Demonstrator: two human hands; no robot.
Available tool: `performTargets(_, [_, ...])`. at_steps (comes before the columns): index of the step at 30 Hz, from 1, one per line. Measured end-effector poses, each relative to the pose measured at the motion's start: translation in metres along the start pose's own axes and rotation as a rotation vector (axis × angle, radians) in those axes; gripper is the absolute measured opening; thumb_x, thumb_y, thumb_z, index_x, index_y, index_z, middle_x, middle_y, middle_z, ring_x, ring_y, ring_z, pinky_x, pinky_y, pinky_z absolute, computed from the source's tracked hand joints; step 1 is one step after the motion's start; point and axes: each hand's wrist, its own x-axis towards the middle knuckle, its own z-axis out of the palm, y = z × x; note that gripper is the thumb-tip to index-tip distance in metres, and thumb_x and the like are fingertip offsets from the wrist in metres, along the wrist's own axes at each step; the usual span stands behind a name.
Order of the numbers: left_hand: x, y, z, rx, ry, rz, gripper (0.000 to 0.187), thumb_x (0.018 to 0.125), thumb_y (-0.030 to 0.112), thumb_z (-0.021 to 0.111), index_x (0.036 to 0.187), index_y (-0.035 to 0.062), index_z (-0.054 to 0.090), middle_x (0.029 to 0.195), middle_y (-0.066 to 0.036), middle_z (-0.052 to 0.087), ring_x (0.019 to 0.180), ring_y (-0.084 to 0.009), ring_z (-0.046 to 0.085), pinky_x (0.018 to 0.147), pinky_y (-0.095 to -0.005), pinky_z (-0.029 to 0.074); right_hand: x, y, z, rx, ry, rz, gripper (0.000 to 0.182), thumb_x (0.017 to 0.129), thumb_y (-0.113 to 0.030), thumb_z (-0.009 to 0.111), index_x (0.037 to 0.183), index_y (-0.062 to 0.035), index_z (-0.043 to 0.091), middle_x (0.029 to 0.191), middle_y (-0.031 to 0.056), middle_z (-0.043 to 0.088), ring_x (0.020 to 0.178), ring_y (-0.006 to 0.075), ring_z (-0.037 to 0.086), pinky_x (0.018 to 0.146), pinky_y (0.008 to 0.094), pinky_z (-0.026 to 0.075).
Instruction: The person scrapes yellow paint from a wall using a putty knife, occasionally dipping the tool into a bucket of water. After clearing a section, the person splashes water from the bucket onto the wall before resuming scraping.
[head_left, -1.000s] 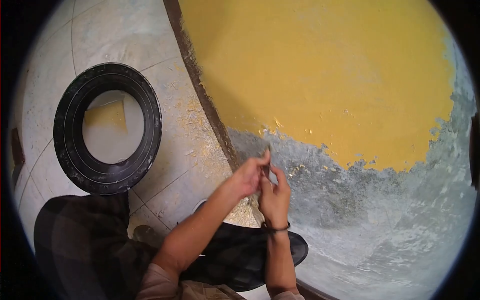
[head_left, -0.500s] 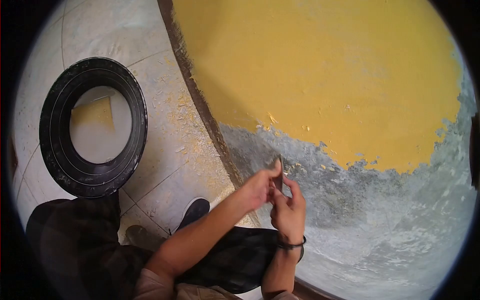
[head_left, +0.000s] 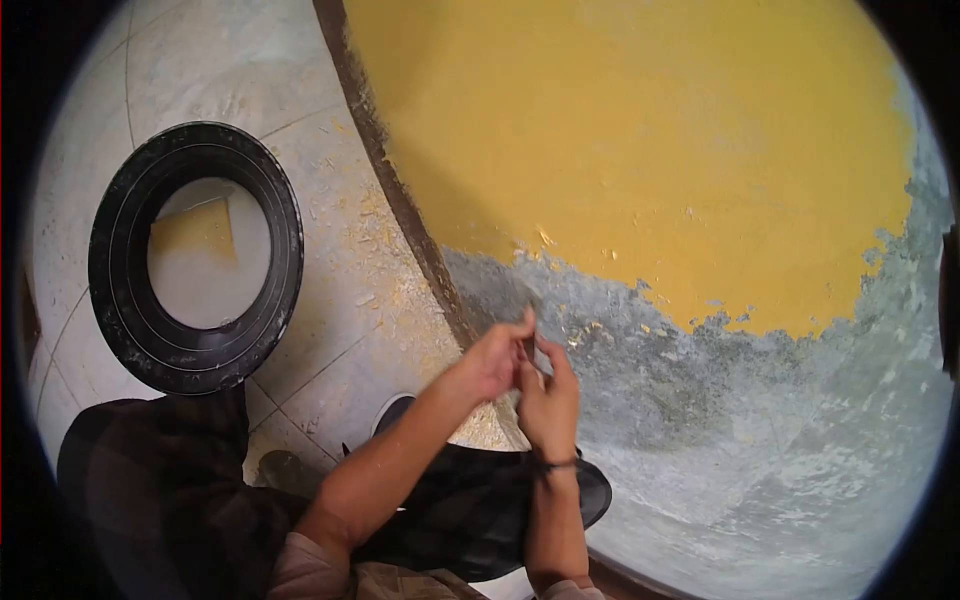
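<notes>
Both my hands are together in front of the stripped grey part of the wall (head_left: 640, 380). My right hand (head_left: 550, 405), with a dark band at the wrist, is closed around a thin, flat, dark scraper (head_left: 530, 345). My left hand (head_left: 490, 362) is closed at the scraper's upper end, its thumb along the blade. Fingers cover most of the tool, so its full shape is hidden. Yellow paint (head_left: 640, 150) covers the wall above, with a ragged, flaking lower edge.
A black bucket (head_left: 115, 300) stands on the tiled floor (head_left: 310, 350) to my left; a yellow piece (head_left: 200, 232) lies in its pale contents. Paint flakes (head_left: 395, 290) litter the floor along the brown wall edge (head_left: 400, 200). My bent legs (head_left: 160, 490) are below.
Both hands have shifted left and slightly down the view, away from the yellow edge, with the scraper between them. Less of the blade shows now. The bucket appears slightly farther right as the view shifts.
</notes>
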Motion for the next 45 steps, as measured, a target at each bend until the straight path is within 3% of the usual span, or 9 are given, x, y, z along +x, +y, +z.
performTargets(12, [-0.002,0.002,0.016,-0.017,-0.015,-0.001,0.030,0.093,0.033,0.052,0.080,0.0070,0.059,0.070,-0.008,0.061,0.064,-0.0224,0.060,0.064,-0.0372,0.051,-0.001,-0.004,-0.010,0.193,-0.032,0.263,0.030,0.084,-0.006,0.051,0.113,-0.0026,0.054,0.082,0.0263,0.063,0.076,0.0389,0.063,0.068,0.0389,0.048])
performTargets(14, [0.001,0.020,0.002,-0.048,0.078,0.081,0.029,0.093,0.033,0.053,0.081,0.0070,0.058,0.072,-0.008,0.061,0.064,-0.0222,0.060,0.064,-0.0363,0.051,0.021,0.004,0.027,0.062,0.067,-0.117,0.022,0.088,-0.006,0.052,0.109,-0.0005,0.055,0.070,0.0070,0.061,0.057,0.0084,0.052,0.049,0.0260,0.038])
performTargets(20, [0.012,0.017,-0.009,0.005,-0.002,0.043,0.033,0.092,0.036,0.052,0.085,0.0048,0.058,0.074,-0.010,0.062,0.066,-0.0235,0.061,0.062,-0.0376,0.052,0.021,-0.001,0.022,0.126,0.074,-0.137,0.023,0.088,-0.010,0.054,0.110,-0.0037,0.055,0.067,0.0054,0.058,0.055,0.0073,0.051,0.049,0.0231,0.038])
performTargets(23, [0.004,0.042,-0.012,-0.047,0.039,0.045,0.033,0.091,0.038,0.053,0.087,0.0055,0.058,0.074,-0.010,0.062,0.062,-0.0246,0.061,0.059,-0.0386,0.052,0.035,-0.018,0.034,0.166,-0.043,0.170,0.025,0.085,-0.011,0.053,0.107,-0.0016,0.056,0.091,0.0255,0.063,0.089,0.0377,0.064,0.074,0.0400,0.048])
performTargets(30, [0.004,0.035,-0.005,-0.016,0.039,0.017,0.032,0.091,0.039,0.055,0.085,0.0071,0.059,0.076,-0.010,0.063,0.070,-0.0228,0.062,0.066,-0.0369,0.051,0.014,-0.019,0.012,0.142,0.019,0.077,0.023,0.085,-0.012,0.052,0.106,-0.0022,0.056,0.091,0.0268,0.063,0.089,0.0427,0.062,0.074,0.0427,0.048])
performTargets(31, [0.005,0.036,-0.009,-0.030,-0.037,-0.003,0.032,0.091,0.038,0.054,0.086,0.0074,0.059,0.077,-0.010,0.063,0.073,-0.0228,0.062,0.067,-0.0367,0.051,0.017,-0.023,0.012,0.171,0.004,0.125,0.020,0.086,-0.003,0.051,0.105,0.0014,0.056,0.085,0.0165,0.065,0.075,0.0151,0.064,0.063,0.0294,0.048])
performTargets(32, [0.006,0.034,-0.012,-0.037,-0.111,-0.035,0.031,0.091,0.038,0.054,0.087,0.0077,0.059,0.077,-0.010,0.063,0.075,-0.0229,0.061,0.069,-0.0365,0.050,0.026,-0.026,0.023,0.172,0.003,0.140,0.020,0.086,-0.003,0.051,0.105,0.0014,0.056,0.085,0.0165,0.065,0.075,0.0151,0.064,0.063,0.0294,0.048])
performTargets(40, [0.003,0.042,-0.016,-0.036,0.062,0.026,0.041,0.091,0.045,0.053,0.081,0.0054,0.060,0.073,-0.011,0.062,0.068,-0.0248,0.061,0.067,-0.0393,0.051,0.028,-0.043,0.024,0.035,-0.088,0.056,0.030,0.082,-0.009,0.055,0.111,-0.0007,0.053,0.099,0.0281,0.062,0.099,0.0439,0.059,0.082,0.0422,0.047])
performTargets(45, [-0.018,-0.009,0.071,0.109,0.033,-0.114,0.043,0.090,0.048,0.052,0.072,0.0089,0.057,0.066,-0.006,0.060,0.059,-0.0200,0.059,0.058,-0.0361,0.051,-0.014,-0.058,-0.070,0.154,-0.094,0.290,0.027,0.088,-0.007,0.054,0.114,-0.0017,0.051,0.075,0.0120,0.063,0.054,0.0144,0.057,0.049,0.0287,0.043])
